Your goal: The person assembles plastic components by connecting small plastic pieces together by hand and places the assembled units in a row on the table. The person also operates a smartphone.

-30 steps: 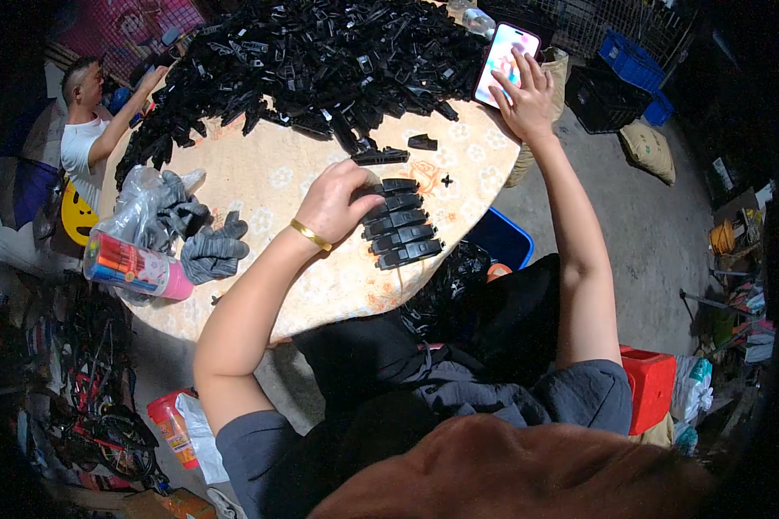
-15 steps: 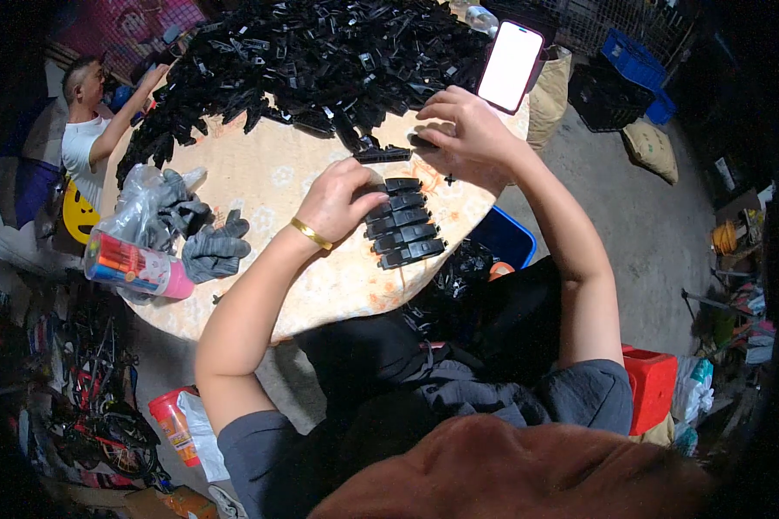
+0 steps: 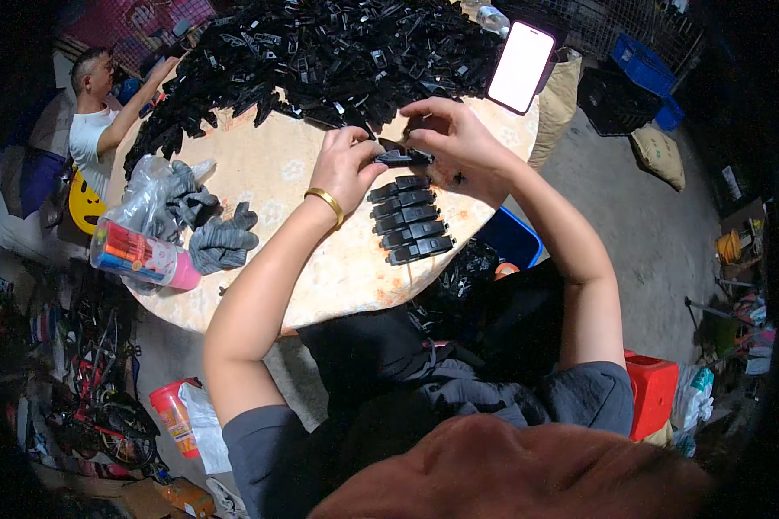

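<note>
My left hand [image 3: 346, 169] is closed, thumb and fingers at the left end of a long, narrow black plastic part [image 3: 404, 159] lying on the table. Just beyond that part, my right hand [image 3: 460, 137] curls its thumb and forefinger around a dark patch; whatever is held there cannot be made out. Toward me, several similar black plastic parts [image 3: 414, 230] lie side by side in a neat column. A small black cross-shaped piece [image 3: 460, 178] rests right of the column. The big heap of black plastic parts [image 3: 320, 56] spreads past both hands.
A lit phone [image 3: 520, 67] stands at the table's right. On the left are grey gloves [image 3: 223, 240], a plastic bag [image 3: 147, 195] and a clear tub of coloured pens [image 3: 143, 253]. Another person [image 3: 95, 130] sits at far left. A blue bin [image 3: 512, 233] is below the right edge.
My left hand has moved away from the column, up to the single black part. That part is now tilted differently, and my right hand has shifted slightly left toward it.
</note>
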A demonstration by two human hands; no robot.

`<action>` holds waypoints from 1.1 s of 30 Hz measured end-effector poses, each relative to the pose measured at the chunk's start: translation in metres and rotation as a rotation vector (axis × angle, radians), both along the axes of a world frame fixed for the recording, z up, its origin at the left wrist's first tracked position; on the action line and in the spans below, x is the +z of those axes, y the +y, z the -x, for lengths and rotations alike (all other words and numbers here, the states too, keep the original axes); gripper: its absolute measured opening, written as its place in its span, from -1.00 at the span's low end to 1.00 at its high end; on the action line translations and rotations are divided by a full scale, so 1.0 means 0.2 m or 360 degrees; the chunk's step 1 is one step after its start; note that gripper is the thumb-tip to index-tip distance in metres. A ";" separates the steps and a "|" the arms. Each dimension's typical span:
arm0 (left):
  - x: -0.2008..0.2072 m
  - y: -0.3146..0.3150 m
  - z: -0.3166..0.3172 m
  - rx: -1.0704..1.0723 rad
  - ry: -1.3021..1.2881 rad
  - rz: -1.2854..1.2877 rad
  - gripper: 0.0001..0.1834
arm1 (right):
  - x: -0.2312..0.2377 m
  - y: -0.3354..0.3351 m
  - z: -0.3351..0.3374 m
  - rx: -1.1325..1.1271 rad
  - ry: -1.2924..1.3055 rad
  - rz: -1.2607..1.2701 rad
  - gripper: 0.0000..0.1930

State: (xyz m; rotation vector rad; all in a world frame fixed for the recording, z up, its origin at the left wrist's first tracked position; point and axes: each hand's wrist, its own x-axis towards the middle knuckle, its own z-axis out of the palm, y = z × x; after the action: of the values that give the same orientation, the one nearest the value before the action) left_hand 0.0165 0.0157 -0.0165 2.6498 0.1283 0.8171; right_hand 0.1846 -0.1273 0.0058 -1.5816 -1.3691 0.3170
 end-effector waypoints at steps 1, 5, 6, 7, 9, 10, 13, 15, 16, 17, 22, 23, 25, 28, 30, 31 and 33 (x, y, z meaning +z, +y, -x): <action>0.00 -0.01 0.00 -0.0018 -0.0019 0.0032 -0.76 | -0.01 0.01 0.01 0.0036 0.0015 0.0088 -0.69; 0.03 -0.04 0.04 0.0008 -0.0028 -0.0098 -0.81 | -0.02 -0.01 0.05 0.0119 -0.0257 0.0137 -0.70; 0.04 -0.06 0.06 0.0030 -0.0026 -0.0110 -0.82 | 0.00 -0.03 0.05 0.0093 -0.0384 0.0184 -0.69; 0.05 -0.08 0.08 0.0052 -0.0025 -0.0121 -0.82 | 0.01 -0.04 0.05 0.0081 -0.0377 0.0210 -0.69; 0.06 -0.09 0.11 0.0105 -0.0016 -0.0186 -0.75 | 0.03 -0.06 0.07 0.0068 -0.0418 0.0256 -0.69; 0.05 -0.08 0.11 0.0104 -0.0014 -0.0183 -0.75 | 0.03 -0.07 0.07 0.0054 -0.0460 0.0299 -0.69; 0.05 -0.05 0.11 -0.0118 -0.0041 -0.0198 -0.65 | 0.03 -0.08 0.06 0.0153 -0.0547 0.0322 -0.69; 0.06 -0.03 0.12 -0.0149 -0.0006 -0.0075 -0.68 | 0.03 -0.09 0.07 0.0159 -0.0644 0.0299 -0.69; 0.06 -0.03 0.12 -0.0177 0.0028 0.0047 -0.71 | 0.04 -0.09 0.07 0.0166 -0.0742 0.0275 -0.70; 0.06 -0.03 0.12 -0.0176 0.0030 0.0046 -0.71 | 0.03 -0.10 0.07 0.0166 -0.0740 0.0274 -0.70; 0.06 -0.05 0.11 -0.0053 0.0199 0.0157 -0.82 | 0.07 -0.10 0.10 0.0095 -0.0891 0.0310 -0.74; 0.06 -0.05 0.11 -0.0054 0.0201 0.0156 -0.82 | 0.06 -0.10 0.10 0.0093 -0.0889 0.0309 -0.74; 0.06 -0.06 0.10 -0.0054 0.0154 0.0166 -0.82 | 0.05 -0.09 0.09 0.0136 -0.0965 0.0229 -0.74; 0.04 -0.04 0.08 -0.0084 0.0169 0.0300 -0.83 | 0.03 -0.08 0.04 0.0271 -0.0856 0.0125 -0.73; 0.02 -0.05 0.07 -0.0099 0.0168 0.0344 -0.83 | 0.01 -0.04 0.08 0.0294 -0.0808 0.0120 -0.73; 0.02 -0.05 0.07 -0.0116 0.0162 0.0392 -0.83 | 0.00 -0.03 0.10 0.0315 -0.0763 0.0119 -0.74; 0.04 -0.06 0.08 -0.0121 0.0232 0.0427 -0.85 | -0.02 -0.04 0.09 0.0324 -0.0770 0.0089 -0.74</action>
State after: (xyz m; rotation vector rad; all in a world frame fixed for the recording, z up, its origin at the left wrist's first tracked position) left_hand 0.0007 0.0040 -0.0091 2.4415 0.1615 0.5406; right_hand 0.1670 -0.1347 0.0027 -1.6311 -1.9132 0.0935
